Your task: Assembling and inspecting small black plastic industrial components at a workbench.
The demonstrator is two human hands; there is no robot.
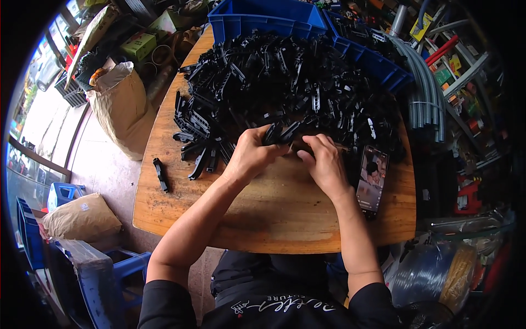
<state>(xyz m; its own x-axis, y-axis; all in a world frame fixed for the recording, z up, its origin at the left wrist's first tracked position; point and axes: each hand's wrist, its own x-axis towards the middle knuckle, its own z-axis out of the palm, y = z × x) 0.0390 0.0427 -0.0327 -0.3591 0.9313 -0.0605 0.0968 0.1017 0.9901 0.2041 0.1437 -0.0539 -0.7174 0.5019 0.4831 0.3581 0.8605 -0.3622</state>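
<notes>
My left hand (pixel 255 151) is closed around a black plastic part (pixel 286 131) that sticks out past its fingers toward the right. Close beside it, my right hand (pixel 324 160) has its fingers curled and the thumb bent inward near the part's end. Whether those fingers pinch anything small cannot be made out. Just beyond both hands spreads a large heap of similar long black plastic parts (pixel 263 71), some with slotted sides. One black part (pixel 160 175) lies apart at the table's left side.
The wooden table (pixel 274 219) has a rounded front edge. A phone (pixel 373 180) with a lit screen lies right of my right hand. Blue crates (pixel 268 23) stand behind the heap. A paper sack (pixel 121 109) and a blue stool (pixel 98 279) are left; grey hoses (pixel 430 93) hang right.
</notes>
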